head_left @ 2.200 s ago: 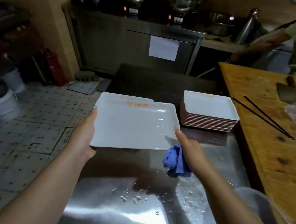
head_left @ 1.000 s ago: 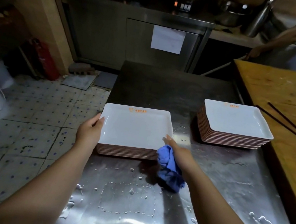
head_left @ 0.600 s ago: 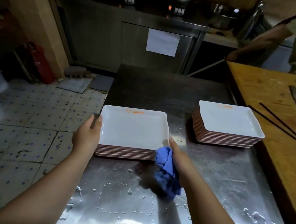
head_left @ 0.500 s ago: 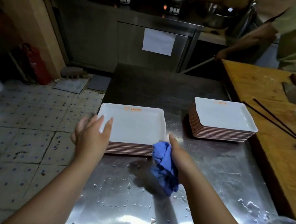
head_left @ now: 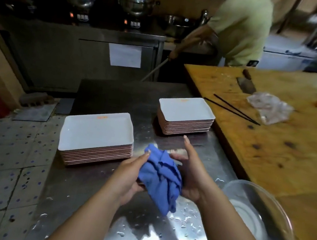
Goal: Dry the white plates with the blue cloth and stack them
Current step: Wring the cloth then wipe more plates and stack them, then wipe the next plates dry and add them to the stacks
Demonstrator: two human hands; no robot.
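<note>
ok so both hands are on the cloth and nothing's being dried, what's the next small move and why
Probably reach the right hand toward the clear bowl at the right for a plate. Both hands hold only the blue cloth, the left hand cupping it from below. The near stack and far stack sit untouched, and something white that looks like a plate lies in the bowl.
</note>
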